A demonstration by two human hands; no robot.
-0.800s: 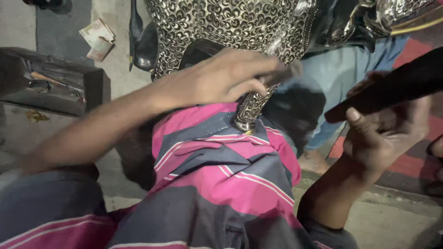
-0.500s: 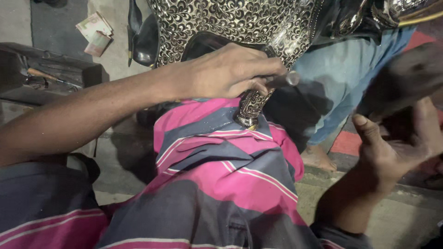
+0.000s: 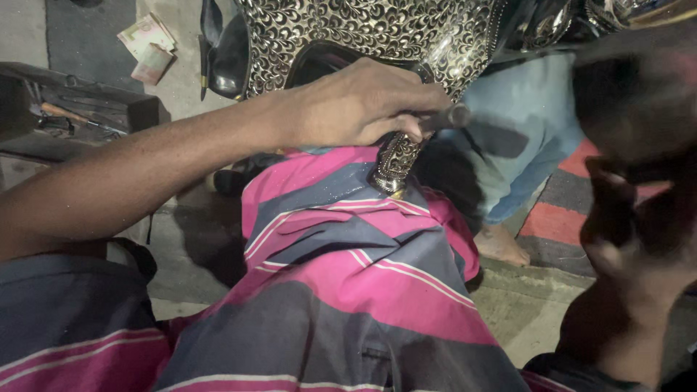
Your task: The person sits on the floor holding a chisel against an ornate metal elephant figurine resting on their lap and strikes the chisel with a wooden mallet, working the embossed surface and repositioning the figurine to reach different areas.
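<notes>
A large ornate embossed metal piece (image 3: 363,29) rests with its narrow foot (image 3: 396,163) on my knee, which is covered by pink and grey striped cloth (image 3: 348,254). My left hand (image 3: 363,101) reaches across it, fingers closed around a short dark metal rod (image 3: 450,116) whose end sticks out to the right, held against the piece. At the right edge my right hand (image 3: 624,239) is raised and blurred, gripping a dark bar (image 3: 639,101) that hangs above it as a smear.
An open dark toolbox (image 3: 72,116) with hand tools lies on the floor at the left, folded paper notes (image 3: 149,43) behind it. Another person's light blue trouser leg (image 3: 523,145) and bare foot (image 3: 501,243) stand by a red and dark mat (image 3: 566,210).
My right hand has swung the dark bar from lying across the upper right to a raised, blurred position. The left hand stays on the rod, shifted slightly right.
</notes>
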